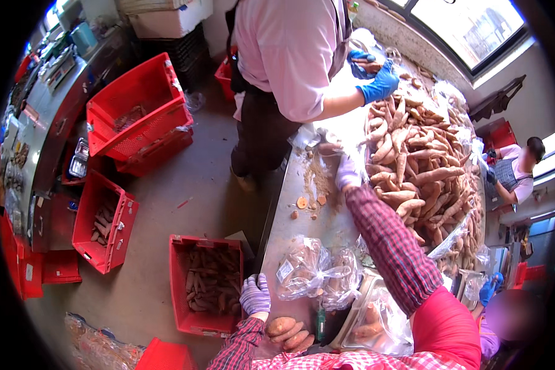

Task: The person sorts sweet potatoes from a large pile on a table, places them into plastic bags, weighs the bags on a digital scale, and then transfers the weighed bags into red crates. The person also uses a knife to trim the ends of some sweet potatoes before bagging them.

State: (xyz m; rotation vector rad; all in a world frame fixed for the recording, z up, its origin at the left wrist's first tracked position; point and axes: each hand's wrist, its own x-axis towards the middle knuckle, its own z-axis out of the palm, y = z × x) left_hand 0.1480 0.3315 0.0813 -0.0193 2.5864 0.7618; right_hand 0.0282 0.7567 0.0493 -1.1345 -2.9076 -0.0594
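My left hand (255, 296), in a purple-and-white striped knit glove, is at the metal table's (282, 231) near-left edge, beside a red plastic crate (206, 326) of sweet potatoes. Its fingers are bent, and their undersides are hidden. My right hand (348, 173), in a pale glove, reaches across the table to the left side of a large heap of sweet potatoes (416, 157). Glare and blur hide its fingertips. A sweet potato (329, 149) lies just beyond it; whether I grip it is unclear. Several loose sweet potatoes (290, 332) lie close to my body.
Tied clear bags of sweet potatoes (303, 268) and a bag-lined tub (351, 323) stand near me. Cut pieces (302, 202) lie mid-table. A co-worker's blue-gloved hands (381, 85) hold something across the table. More red crates (138, 106) stand on the floor at left.
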